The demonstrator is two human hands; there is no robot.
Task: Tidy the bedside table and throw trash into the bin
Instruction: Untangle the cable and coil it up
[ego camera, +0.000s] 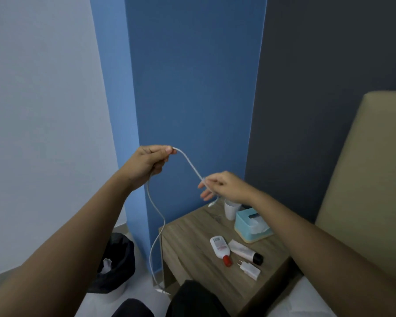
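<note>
A white charging cable (191, 164) is stretched in the air between both hands, above the wooden bedside table (192, 239). My left hand (150, 163) pinches it high up, and its long end hangs down to a plug near the floor. My right hand (222, 185) grips it lower, with a short end and connector dangling just above the table. On the table lie a white bottle with a red cap (220, 248), a tube with a black cap (246, 251) and a white charger plug (249, 269). A black-lined bin (116, 264) stands on the floor to the left.
A teal tissue box (252, 225) and a white cup (230, 210) stand at the back of the table. The beige headboard (364, 179) and the bed are on the right. My dark-clothed knees are at the bottom, close to the table's front.
</note>
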